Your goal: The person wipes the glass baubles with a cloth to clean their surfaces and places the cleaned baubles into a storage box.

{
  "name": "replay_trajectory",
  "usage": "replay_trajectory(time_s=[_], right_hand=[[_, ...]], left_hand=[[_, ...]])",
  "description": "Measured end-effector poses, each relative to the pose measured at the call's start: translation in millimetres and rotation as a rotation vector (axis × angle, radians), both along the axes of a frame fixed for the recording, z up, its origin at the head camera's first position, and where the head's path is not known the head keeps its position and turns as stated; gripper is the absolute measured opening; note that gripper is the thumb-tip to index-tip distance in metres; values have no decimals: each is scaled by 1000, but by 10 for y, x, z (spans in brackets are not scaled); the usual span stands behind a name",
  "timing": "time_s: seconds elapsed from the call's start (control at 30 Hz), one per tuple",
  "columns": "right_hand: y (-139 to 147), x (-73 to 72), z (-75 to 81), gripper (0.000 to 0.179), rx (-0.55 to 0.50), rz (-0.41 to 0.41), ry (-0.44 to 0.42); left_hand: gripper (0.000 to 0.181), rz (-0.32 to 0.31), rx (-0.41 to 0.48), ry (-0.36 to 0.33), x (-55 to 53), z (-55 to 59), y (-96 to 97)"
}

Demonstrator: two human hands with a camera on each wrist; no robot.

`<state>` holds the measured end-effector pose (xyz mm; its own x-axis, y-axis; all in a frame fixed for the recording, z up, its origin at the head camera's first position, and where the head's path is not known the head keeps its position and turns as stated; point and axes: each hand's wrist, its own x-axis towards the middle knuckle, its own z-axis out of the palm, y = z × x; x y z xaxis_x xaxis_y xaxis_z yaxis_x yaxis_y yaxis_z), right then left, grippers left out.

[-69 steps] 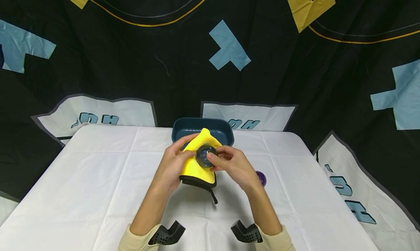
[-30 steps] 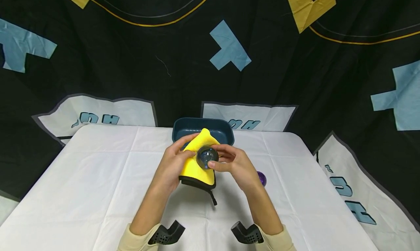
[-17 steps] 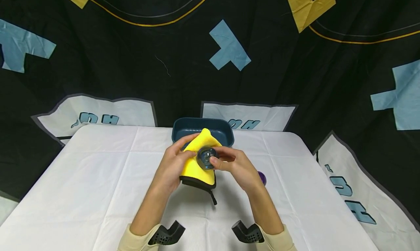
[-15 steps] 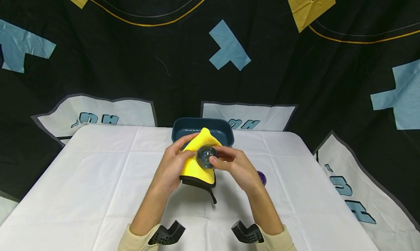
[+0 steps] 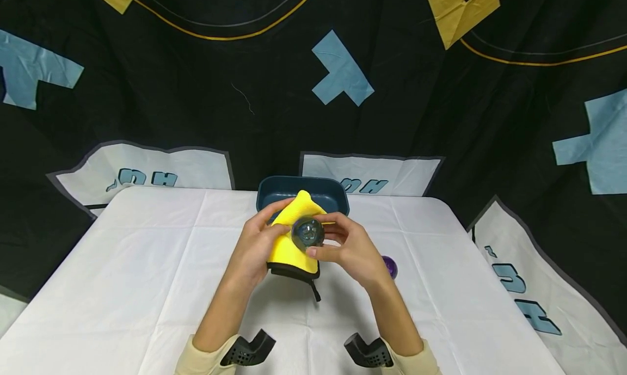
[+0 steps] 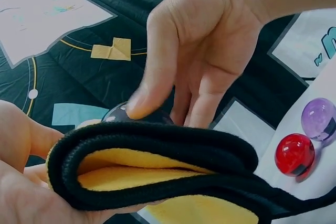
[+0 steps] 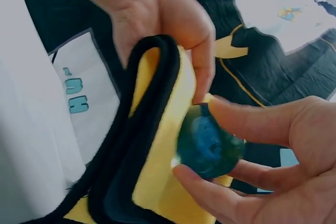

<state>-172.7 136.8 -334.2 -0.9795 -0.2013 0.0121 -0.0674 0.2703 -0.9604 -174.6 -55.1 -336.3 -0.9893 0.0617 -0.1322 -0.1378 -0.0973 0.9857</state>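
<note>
- Left hand point(image 5: 257, 239): thumb on the front, fingers behind, pinching the left side of the cloth.
- Cloth point(image 5: 286, 252), yellow, black-edged: folded, held up off the table, a black loop hanging from its lower edge.
- Bin point(image 5: 301, 185), dark blue, rectangular: at the table's far edge, partly hidden by the cloth.
- Ball point(image 5: 307, 232), dark, glassy: in front of the cloth's yellow face.
- Right hand point(image 5: 350, 247): thumb below, index finger above, pinching the dark ball.
- Red ball point(image 6: 295, 155) and purple ball point(image 5: 390, 266): side by side on the white-covered table point(image 5: 441, 309).
</note>
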Motion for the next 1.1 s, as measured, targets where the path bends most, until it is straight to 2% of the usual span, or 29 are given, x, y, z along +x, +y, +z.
replay_trajectory(time_s=[0.2, 0.47, 0.6, 0.73, 0.87, 1.0, 1.1], right_hand=[[-8, 3, -10, 55, 44, -45, 69], [-21, 13, -8, 61, 9, -54, 95], [-10, 8, -15, 54, 17, -74, 103], [3, -14, -25, 50, 9, -101, 36], [10, -45, -41, 48, -41, -91, -49], [17, -74, -58, 47, -68, -46, -83], [20, -85, -70, 48, -47, -36, -91]], left_hand=[[49, -11, -5, 2, 12, 2, -3], [48, -6, -10, 0, 18, 12, 5], [48, -9, -5, -9, 19, 13, 9], [48, -10, -1, -11, 22, 19, 9], [48, -11, 5, -13, 30, 26, -1], [48, -9, 10, -11, 37, 35, -13], [48, -7, 10, -7, 36, 37, -21]])
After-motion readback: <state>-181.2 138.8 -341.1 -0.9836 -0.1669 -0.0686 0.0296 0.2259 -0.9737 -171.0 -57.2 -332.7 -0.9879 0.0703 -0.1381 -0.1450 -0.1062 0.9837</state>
